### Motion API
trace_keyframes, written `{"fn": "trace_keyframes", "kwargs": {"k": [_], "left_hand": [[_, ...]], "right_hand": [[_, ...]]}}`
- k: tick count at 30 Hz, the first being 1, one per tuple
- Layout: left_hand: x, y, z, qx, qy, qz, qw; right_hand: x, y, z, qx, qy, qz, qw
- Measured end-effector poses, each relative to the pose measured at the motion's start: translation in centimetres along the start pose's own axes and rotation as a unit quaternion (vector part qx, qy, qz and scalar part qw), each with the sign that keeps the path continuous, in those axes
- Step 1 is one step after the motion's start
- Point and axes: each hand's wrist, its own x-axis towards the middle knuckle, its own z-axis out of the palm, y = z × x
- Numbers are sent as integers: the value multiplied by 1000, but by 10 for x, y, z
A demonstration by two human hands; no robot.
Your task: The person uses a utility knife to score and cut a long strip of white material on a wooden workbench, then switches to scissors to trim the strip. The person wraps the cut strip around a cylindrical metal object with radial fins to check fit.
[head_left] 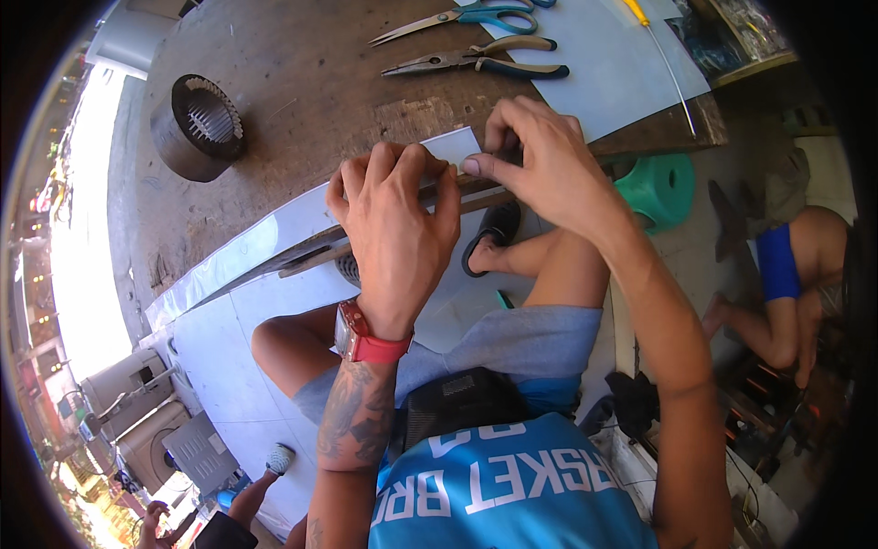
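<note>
A long strip of white paper (247, 245) lies along the near edge of the wooden table. My left hand (393, 220), with a red watch on its wrist, is closed at the strip's edge, thumb and forefinger pinched together. At the strip's right end my right hand (549, 165) is curled, its thumb and forefinger closed around that end. The fingers partly hide the paper there. Beyond my hands lie pliers (476, 62) and blue-handled scissors (466, 15). A dark ring-shaped motor core (197, 128) with inner slots stands to the left.
A white sheet (604, 73) lies at the table's right, with a yellow-handled screwdriver (660, 57) across it. A green plastic stool (663, 190) stands beside the table. Another person (786, 265) crouches at the right; part of someone else (247, 503) shows at lower left.
</note>
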Motion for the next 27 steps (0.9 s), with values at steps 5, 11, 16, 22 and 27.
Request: {"fn": "trace_keyframes", "kwargs": {"k": [5, 11, 16, 22, 27], "left_hand": [[1, -3, -9, -14, -52, 0, 999], [-22, -35, -57, 38, 7, 54, 998], [-35, -67, -60, 27, -6, 32, 999], [-31, -61, -47, 30, 11, 37, 999], [-26, -52, -41, 32, 11, 36, 999]], "right_hand": [[20, 0, -13, -64, -101, 81, 990], [18, -3, -11, -83, -92, 85, 989], [37, 22, -14, -125, 133, -100, 978], [92, 57, -56, -232, -67, -78, 967], [91, 47, -59, -353, 7, -165, 921]]}}
